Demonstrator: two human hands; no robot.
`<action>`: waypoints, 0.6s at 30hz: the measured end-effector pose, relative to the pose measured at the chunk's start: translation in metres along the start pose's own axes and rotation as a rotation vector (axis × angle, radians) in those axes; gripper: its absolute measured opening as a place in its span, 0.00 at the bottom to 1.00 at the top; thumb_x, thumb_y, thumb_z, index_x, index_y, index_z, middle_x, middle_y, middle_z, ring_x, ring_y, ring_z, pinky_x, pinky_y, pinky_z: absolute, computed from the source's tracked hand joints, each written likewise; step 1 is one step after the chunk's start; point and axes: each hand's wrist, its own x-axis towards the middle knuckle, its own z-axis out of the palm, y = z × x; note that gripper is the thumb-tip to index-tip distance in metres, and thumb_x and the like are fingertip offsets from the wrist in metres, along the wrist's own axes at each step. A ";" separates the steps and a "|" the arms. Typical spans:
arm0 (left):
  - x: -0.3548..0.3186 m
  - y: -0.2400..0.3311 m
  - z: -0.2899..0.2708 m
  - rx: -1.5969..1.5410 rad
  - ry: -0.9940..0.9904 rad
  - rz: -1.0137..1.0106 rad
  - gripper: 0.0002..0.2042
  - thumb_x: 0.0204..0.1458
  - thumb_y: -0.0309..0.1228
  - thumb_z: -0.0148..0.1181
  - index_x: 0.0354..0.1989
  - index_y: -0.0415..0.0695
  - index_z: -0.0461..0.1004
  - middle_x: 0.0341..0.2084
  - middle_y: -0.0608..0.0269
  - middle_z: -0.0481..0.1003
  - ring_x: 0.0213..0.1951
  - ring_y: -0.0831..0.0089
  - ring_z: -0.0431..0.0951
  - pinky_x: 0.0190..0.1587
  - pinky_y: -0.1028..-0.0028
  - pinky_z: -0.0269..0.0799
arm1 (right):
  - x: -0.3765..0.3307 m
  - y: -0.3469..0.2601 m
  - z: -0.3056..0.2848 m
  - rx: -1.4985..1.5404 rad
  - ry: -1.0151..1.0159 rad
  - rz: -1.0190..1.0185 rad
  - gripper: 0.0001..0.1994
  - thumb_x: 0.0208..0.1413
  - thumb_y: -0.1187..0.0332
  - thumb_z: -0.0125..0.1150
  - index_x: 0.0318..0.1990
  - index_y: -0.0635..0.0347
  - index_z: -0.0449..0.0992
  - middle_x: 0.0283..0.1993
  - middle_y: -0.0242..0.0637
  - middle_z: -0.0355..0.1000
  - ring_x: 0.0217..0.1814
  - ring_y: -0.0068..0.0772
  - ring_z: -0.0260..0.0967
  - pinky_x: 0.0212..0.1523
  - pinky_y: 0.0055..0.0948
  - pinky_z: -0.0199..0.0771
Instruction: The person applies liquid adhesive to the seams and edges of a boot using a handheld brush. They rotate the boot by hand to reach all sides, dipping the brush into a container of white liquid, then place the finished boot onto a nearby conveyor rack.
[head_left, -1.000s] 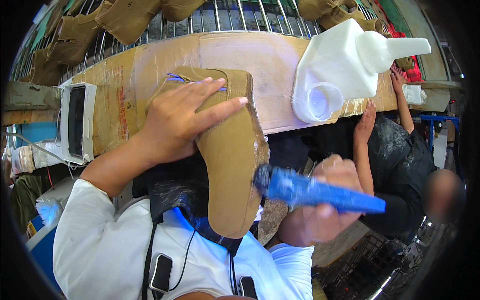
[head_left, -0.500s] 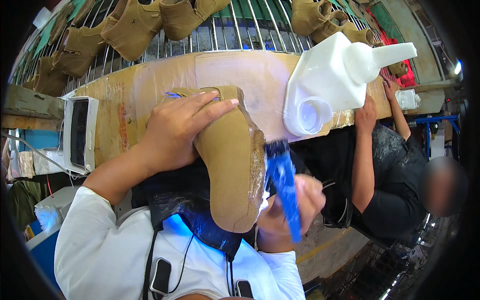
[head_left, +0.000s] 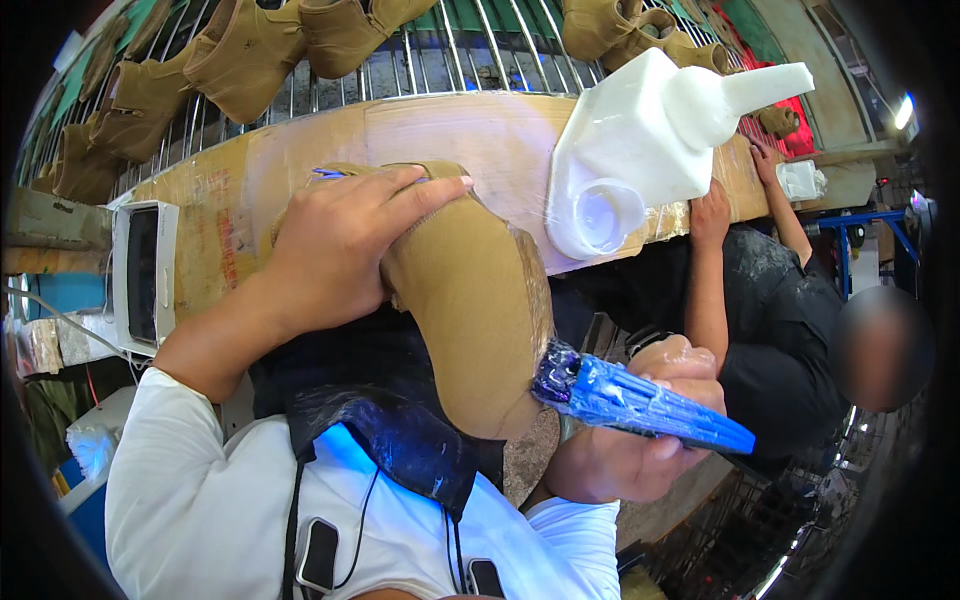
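Observation:
A tan boot upper [head_left: 465,295] is tilted in front of me, its toe pointing down toward my lap. My left hand [head_left: 350,235] grips it round the ankle part, the thumb lying along its top. In my right hand [head_left: 665,420] is a brush [head_left: 645,400] with a blue handle. Its dark, wet bristles touch the boot's right lower edge near the toe, where a band of the rim looks shiny. Beyond them stands a white plastic bottle [head_left: 640,140] with a spout, beside a small round white cup [head_left: 605,220].
Several tan boots [head_left: 245,60] sit on a metal-bar rack [head_left: 440,60] behind the cardboard-covered bench [head_left: 450,125]. A white box-shaped device [head_left: 150,270] stands at left. A co-worker in black [head_left: 770,310] sits at right, hands near the bench.
My right hand and the brush have swung right and turned, the handle going from upright to nearly level. The boot's toe has shifted slightly right and tilted. My left hand keeps its hold.

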 end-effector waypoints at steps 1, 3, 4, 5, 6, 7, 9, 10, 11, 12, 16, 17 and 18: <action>0.002 0.001 -0.001 -0.020 -0.001 -0.012 0.32 0.32 0.28 0.70 0.54 0.50 0.70 0.44 0.51 0.76 0.45 0.56 0.77 0.46 0.64 0.72 | 0.001 0.001 -0.001 0.017 0.010 -0.033 0.18 0.47 0.55 0.67 0.31 0.64 0.74 0.26 0.38 0.69 0.23 0.29 0.66 0.23 0.24 0.63; 0.007 0.003 -0.003 -0.039 -0.017 -0.030 0.32 0.32 0.28 0.70 0.53 0.50 0.70 0.43 0.51 0.76 0.45 0.56 0.77 0.46 0.64 0.72 | 0.006 0.001 -0.005 -0.054 -0.007 -0.131 0.17 0.48 0.56 0.66 0.32 0.64 0.74 0.26 0.38 0.69 0.22 0.29 0.66 0.23 0.25 0.63; 0.010 0.005 -0.004 -0.038 -0.031 -0.036 0.32 0.31 0.29 0.71 0.53 0.49 0.70 0.43 0.51 0.76 0.45 0.57 0.77 0.46 0.64 0.72 | 0.010 0.000 -0.008 -0.095 -0.042 -0.179 0.18 0.48 0.56 0.66 0.32 0.64 0.74 0.26 0.38 0.69 0.22 0.29 0.66 0.23 0.25 0.63; 0.012 0.005 -0.004 -0.037 -0.045 -0.043 0.33 0.31 0.29 0.71 0.53 0.49 0.70 0.42 0.52 0.76 0.45 0.57 0.77 0.47 0.64 0.73 | 0.016 -0.001 -0.012 -0.135 -0.078 -0.227 0.18 0.48 0.56 0.66 0.33 0.64 0.73 0.26 0.38 0.69 0.22 0.29 0.66 0.23 0.25 0.63; 0.015 0.005 -0.004 -0.043 -0.053 -0.049 0.33 0.31 0.29 0.71 0.53 0.48 0.70 0.43 0.52 0.76 0.45 0.56 0.77 0.47 0.64 0.73 | 0.022 0.000 -0.016 -0.173 -0.114 -0.278 0.18 0.48 0.56 0.66 0.33 0.64 0.73 0.26 0.38 0.69 0.21 0.28 0.66 0.23 0.25 0.63; 0.017 0.005 -0.004 -0.049 -0.061 -0.057 0.33 0.30 0.29 0.71 0.53 0.48 0.71 0.43 0.52 0.76 0.45 0.56 0.77 0.47 0.64 0.73 | 0.025 -0.001 -0.019 -0.211 -0.141 -0.313 0.17 0.48 0.57 0.66 0.34 0.64 0.73 0.27 0.39 0.69 0.21 0.29 0.66 0.23 0.25 0.63; 0.023 0.004 -0.006 -0.063 -0.048 -0.047 0.33 0.31 0.26 0.69 0.53 0.49 0.70 0.42 0.53 0.76 0.43 0.55 0.77 0.44 0.64 0.73 | 0.032 -0.001 -0.022 -0.275 -0.172 -0.369 0.16 0.49 0.58 0.66 0.34 0.63 0.73 0.27 0.39 0.69 0.21 0.30 0.66 0.23 0.25 0.64; 0.025 0.004 -0.006 -0.070 -0.027 -0.029 0.33 0.31 0.23 0.66 0.54 0.50 0.69 0.41 0.55 0.77 0.42 0.55 0.77 0.41 0.63 0.73 | 0.032 -0.002 -0.020 -0.303 -0.154 -0.373 0.16 0.49 0.57 0.66 0.34 0.62 0.73 0.27 0.38 0.69 0.22 0.30 0.67 0.24 0.25 0.65; 0.027 0.004 -0.008 -0.078 -0.027 -0.028 0.33 0.32 0.22 0.64 0.54 0.51 0.68 0.40 0.56 0.77 0.41 0.55 0.77 0.40 0.62 0.73 | 0.033 -0.004 -0.018 -0.332 -0.136 -0.377 0.16 0.49 0.57 0.67 0.34 0.62 0.74 0.27 0.37 0.69 0.23 0.31 0.67 0.24 0.26 0.66; 0.029 0.004 -0.009 -0.087 -0.027 -0.027 0.33 0.32 0.21 0.63 0.54 0.51 0.68 0.39 0.56 0.77 0.40 0.55 0.77 0.39 0.62 0.73 | 0.033 -0.005 -0.017 -0.363 -0.118 -0.381 0.16 0.49 0.57 0.67 0.33 0.61 0.74 0.28 0.36 0.69 0.23 0.31 0.68 0.24 0.26 0.67; 0.041 0.000 -0.014 -0.096 -0.107 -0.082 0.33 0.33 0.23 0.65 0.55 0.51 0.67 0.38 0.55 0.77 0.40 0.54 0.77 0.39 0.61 0.72 | 0.033 -0.001 -0.013 -0.432 -0.073 -0.375 0.14 0.48 0.58 0.67 0.34 0.58 0.74 0.30 0.35 0.70 0.26 0.32 0.69 0.27 0.28 0.71; 0.045 -0.001 -0.015 -0.090 -0.125 -0.093 0.33 0.33 0.24 0.66 0.55 0.51 0.67 0.38 0.55 0.77 0.40 0.54 0.77 0.39 0.62 0.72 | 0.035 0.003 -0.014 -0.448 -0.082 -0.383 0.14 0.47 0.59 0.68 0.34 0.57 0.75 0.30 0.35 0.70 0.27 0.32 0.69 0.28 0.28 0.71; 0.047 -0.002 -0.017 -0.091 -0.147 -0.109 0.33 0.33 0.25 0.66 0.55 0.51 0.67 0.38 0.54 0.77 0.40 0.54 0.77 0.39 0.62 0.72 | 0.036 0.005 -0.013 -0.441 -0.087 -0.380 0.13 0.47 0.60 0.68 0.34 0.58 0.75 0.30 0.36 0.70 0.27 0.33 0.69 0.28 0.28 0.71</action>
